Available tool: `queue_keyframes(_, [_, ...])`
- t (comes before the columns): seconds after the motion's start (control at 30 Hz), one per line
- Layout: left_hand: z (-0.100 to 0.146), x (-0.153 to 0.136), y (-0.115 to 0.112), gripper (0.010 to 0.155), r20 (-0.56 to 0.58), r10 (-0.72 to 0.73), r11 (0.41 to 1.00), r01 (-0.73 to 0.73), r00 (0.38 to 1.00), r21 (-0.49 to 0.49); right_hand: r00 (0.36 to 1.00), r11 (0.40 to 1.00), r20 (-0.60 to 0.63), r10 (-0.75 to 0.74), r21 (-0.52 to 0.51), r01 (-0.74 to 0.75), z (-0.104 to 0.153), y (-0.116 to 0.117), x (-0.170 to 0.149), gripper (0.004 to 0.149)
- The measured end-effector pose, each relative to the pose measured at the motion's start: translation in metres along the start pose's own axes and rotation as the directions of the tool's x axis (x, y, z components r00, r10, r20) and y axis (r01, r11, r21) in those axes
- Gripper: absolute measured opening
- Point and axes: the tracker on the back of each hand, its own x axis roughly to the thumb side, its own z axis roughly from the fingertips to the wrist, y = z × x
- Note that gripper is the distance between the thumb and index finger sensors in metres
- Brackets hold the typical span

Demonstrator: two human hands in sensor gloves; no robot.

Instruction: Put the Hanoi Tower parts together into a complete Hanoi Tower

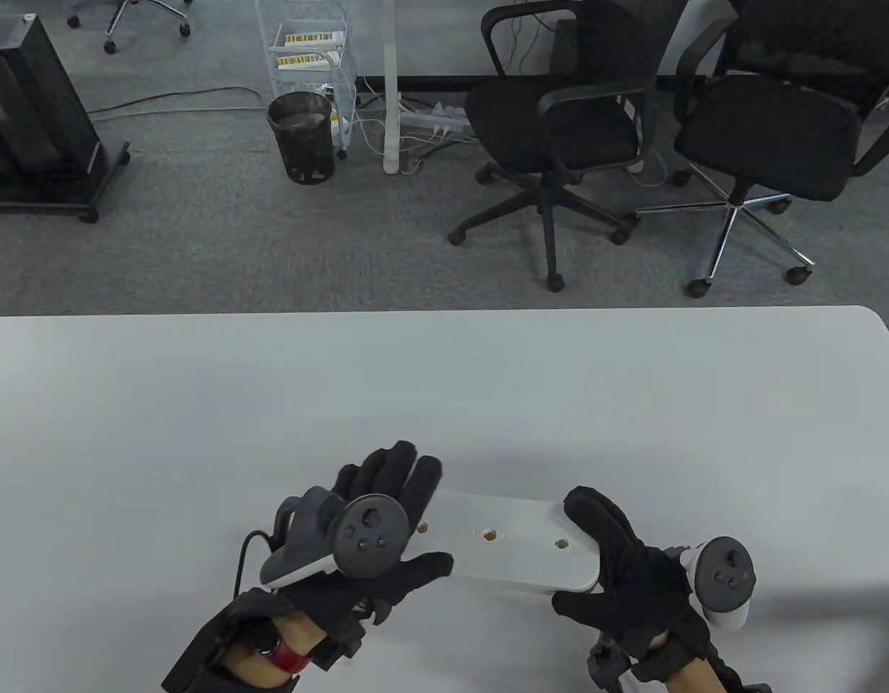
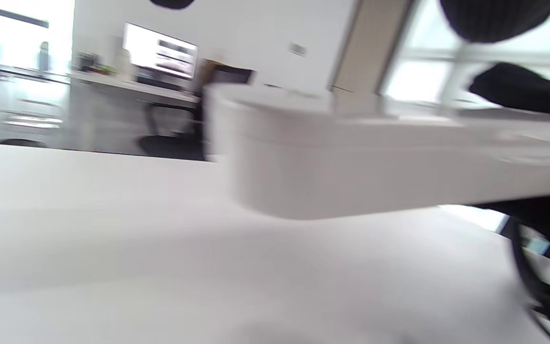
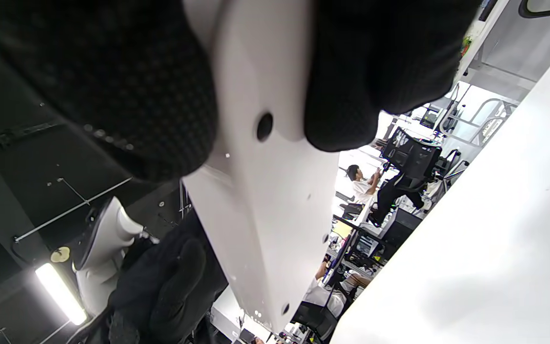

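Observation:
The white Hanoi Tower base board [image 1: 502, 538], long with rounded ends and three peg holes along its top, is held a little above the table by both hands. My left hand [image 1: 415, 516] grips its left end, fingers over the far edge and thumb at the near edge. My right hand [image 1: 596, 556] grips its right end the same way. The left wrist view shows the board [image 2: 351, 162] blurred and clear of the table. The right wrist view shows its underside [image 3: 275, 200] between my right fingers [image 3: 112, 86], with my left hand [image 3: 170, 286] beyond. No pegs or discs are in view.
The white table [image 1: 271, 404] stretches wide to the far edge and left side. Beyond it on the floor stand two black office chairs [image 1: 560, 130], a mesh bin [image 1: 300, 137] and a black cabinet [image 1: 33, 115].

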Motion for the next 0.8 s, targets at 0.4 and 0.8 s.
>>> queue_keyframes(0.4, [0.076,-0.092,-0.058,0.096,-0.335,-0.193,0.973,0.223,0.922,0.053,0.997,0.997,-0.03,0.075,-0.029,-0.076,-0.001,0.002,-0.005,0.099])
queue_keyframes(0.8, [0.078,-0.104,-0.059,0.096,-0.351,-0.137,0.981,0.177,0.926,0.083,0.967,0.974,-0.121,0.223,0.076,-0.215,-0.018,0.011,-0.008,0.101])
